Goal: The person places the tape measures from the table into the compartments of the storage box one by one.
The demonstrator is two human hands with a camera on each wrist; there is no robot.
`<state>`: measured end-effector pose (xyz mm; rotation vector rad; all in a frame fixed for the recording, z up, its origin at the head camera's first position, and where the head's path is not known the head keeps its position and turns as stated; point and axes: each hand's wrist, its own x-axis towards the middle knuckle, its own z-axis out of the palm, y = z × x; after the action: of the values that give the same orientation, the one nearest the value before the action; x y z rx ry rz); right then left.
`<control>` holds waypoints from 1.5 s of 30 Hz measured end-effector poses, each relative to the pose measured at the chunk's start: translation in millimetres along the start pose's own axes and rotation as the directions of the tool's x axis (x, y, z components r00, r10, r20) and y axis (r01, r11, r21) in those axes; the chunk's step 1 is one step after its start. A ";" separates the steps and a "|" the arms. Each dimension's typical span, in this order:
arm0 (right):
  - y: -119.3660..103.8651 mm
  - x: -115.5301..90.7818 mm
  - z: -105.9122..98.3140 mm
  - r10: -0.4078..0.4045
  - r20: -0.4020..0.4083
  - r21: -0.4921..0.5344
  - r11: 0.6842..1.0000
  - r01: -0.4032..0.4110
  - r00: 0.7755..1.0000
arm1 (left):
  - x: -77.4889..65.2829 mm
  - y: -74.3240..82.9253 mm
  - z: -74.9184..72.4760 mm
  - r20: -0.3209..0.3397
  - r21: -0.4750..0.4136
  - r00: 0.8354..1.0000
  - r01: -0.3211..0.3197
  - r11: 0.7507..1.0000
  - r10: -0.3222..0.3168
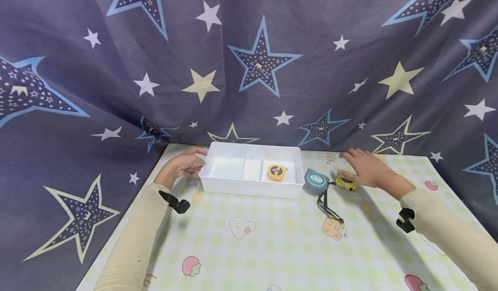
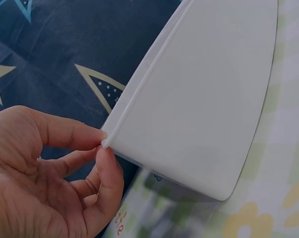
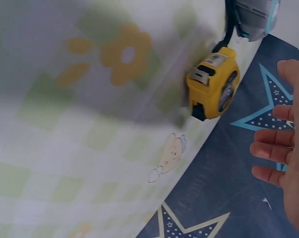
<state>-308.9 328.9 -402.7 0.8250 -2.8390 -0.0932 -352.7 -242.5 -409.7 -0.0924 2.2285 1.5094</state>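
Observation:
A white plastic box [image 1: 250,187] with inner compartments sits near the back of the table. My left hand [image 1: 184,163] pinches the rim at its left end between thumb and fingers, seen close in the left wrist view. Inside the right compartment lies an orange tape measure [image 1: 275,173]. Just right of the box is a grey tape measure [image 1: 316,180] with a teal label and a black wrist strap. A yellow tape measure [image 3: 213,84] rests beyond it. Beside that one, my right hand [image 1: 365,168] hovers with fingers extended, gripping nothing.
A checked tablecloth [image 1: 249,260] with cartoon prints covers the table. Behind and to the left hangs a dark star-patterned curtain [image 1: 175,44], close to the box's back side. The black strap [image 1: 324,209] trails forward from the grey tape measure.

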 end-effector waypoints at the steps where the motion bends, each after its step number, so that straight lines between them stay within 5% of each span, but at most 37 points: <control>1: 0.1 -1.4 2.2 -0.002 0.003 0.001 1.000 0.002 1.000 | 0.6 -0.4 -0.1 0.002 -0.002 1.000 0.001 1.000 -0.001; 20: 3.0 -10.0 33.8 -0.017 0.032 -0.035 0.999 0.018 0.999 | 4.1 -1.3 -1.7 -0.003 0.004 1.000 0.010 1.000 -0.010; 45: 7.7 -15.6 61.5 -0.037 -0.052 -0.007 0.999 0.036 0.998 | 5.1 -2.4 -2.1 0.007 0.000 1.000 0.016 1.000 -0.016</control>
<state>-311.8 344.3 -464.6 0.8653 -2.7746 -0.0841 -357.2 -244.4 -413.2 -0.1047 2.2169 1.4984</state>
